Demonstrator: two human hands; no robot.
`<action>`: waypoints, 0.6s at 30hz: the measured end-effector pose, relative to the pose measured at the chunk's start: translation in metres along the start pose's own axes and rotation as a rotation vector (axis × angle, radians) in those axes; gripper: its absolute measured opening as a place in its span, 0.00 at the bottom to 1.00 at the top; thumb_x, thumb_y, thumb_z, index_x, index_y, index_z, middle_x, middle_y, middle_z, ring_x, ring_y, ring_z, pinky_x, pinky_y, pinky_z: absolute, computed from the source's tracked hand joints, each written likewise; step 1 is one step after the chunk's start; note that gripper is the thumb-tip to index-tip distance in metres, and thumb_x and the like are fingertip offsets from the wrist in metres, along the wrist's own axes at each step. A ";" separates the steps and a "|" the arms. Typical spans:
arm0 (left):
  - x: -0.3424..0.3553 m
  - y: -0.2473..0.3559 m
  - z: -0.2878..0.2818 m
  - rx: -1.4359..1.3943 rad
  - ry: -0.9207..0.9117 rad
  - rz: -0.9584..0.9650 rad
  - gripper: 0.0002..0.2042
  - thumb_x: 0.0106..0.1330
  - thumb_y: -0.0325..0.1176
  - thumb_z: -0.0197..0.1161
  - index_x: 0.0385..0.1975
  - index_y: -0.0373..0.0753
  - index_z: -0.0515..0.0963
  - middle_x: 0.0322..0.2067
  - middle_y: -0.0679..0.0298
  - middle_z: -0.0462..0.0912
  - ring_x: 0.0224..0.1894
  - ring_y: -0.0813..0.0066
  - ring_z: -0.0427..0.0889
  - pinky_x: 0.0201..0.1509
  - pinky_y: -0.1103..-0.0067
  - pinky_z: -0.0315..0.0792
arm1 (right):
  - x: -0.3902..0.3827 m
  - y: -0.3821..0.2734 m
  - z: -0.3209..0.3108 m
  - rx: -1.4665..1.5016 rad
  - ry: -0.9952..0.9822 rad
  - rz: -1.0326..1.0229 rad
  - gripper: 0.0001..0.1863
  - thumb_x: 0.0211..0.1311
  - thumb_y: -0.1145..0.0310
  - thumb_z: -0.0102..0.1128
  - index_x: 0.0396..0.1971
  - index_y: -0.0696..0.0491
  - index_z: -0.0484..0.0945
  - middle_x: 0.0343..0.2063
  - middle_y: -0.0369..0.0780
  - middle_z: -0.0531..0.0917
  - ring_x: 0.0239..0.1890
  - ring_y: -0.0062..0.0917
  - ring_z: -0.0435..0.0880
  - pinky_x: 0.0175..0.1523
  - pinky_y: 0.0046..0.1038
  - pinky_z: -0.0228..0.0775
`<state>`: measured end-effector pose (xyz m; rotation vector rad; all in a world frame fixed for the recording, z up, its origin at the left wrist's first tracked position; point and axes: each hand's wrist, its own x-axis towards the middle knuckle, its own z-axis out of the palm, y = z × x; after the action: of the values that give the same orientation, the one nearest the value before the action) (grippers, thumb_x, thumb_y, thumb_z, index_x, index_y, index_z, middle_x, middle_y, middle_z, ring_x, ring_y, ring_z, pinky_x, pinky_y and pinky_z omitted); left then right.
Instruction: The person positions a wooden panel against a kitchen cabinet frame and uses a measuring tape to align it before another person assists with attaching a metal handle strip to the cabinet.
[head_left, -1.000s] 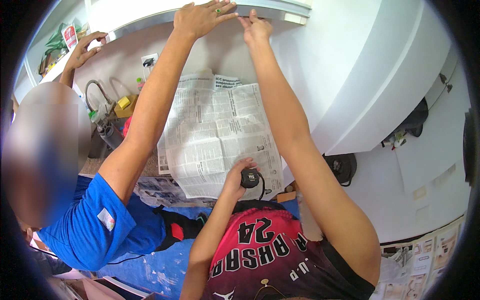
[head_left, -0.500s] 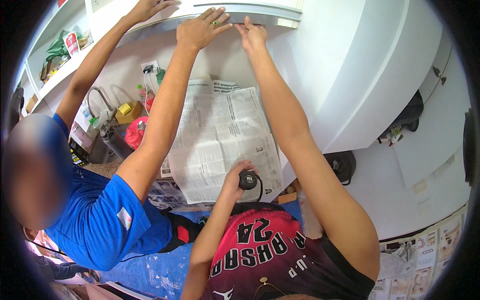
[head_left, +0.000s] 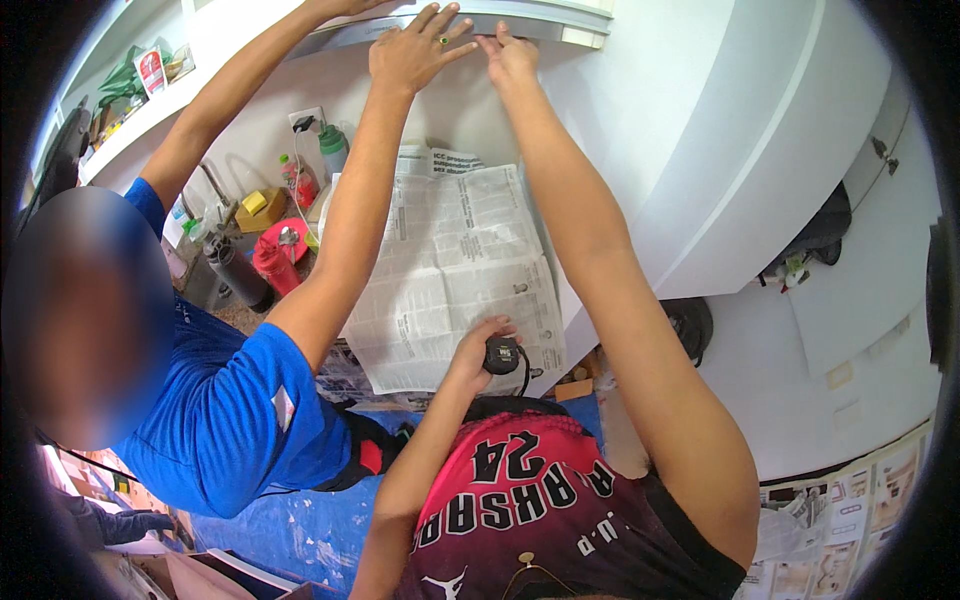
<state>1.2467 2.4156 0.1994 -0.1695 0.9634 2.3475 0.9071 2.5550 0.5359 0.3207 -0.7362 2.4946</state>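
My left hand (head_left: 472,352) is closed round a black tape measure (head_left: 502,356) with a dark wrist strap, held low in front of my body. My right arm is stretched up, and my right hand (head_left: 514,58), fingers extended and apart, touches the underside of a long grey metal strip (head_left: 550,30) along the bottom of a white cabinet. Just left of it, a co-worker's spread hand (head_left: 408,52) with a ring presses on the same strip. The co-worker's other hand reaches the strip farther left, partly cut off by the frame's top edge.
Newspaper sheets (head_left: 450,270) cover the counter below. At left stand a dark bottle (head_left: 238,272), a red bottle (head_left: 275,265), a green-topped bottle (head_left: 333,150) and a yellow sponge (head_left: 255,202). The co-worker in a blue shirt (head_left: 225,430) stands close on my left. A white curved panel (head_left: 740,150) rises at right.
The co-worker has leaned closer to the right, their hands shifting slightly right and up in view. My right hand stays at the strip and my left keeps the tape measure.
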 end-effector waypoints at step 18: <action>-0.008 0.044 0.051 0.121 -0.146 0.140 0.16 0.76 0.34 0.60 0.58 0.33 0.75 0.46 0.57 0.82 0.49 0.65 0.86 0.47 0.74 0.83 | 0.010 -0.077 -0.052 -1.114 0.160 -1.085 0.15 0.63 0.79 0.64 0.49 0.54 0.86 0.40 0.42 0.79 0.38 0.33 0.80 0.48 0.37 0.73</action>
<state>1.2336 2.4212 0.2656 0.1186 1.0707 2.3804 0.9363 2.6435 0.5303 0.0469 -1.2821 0.8850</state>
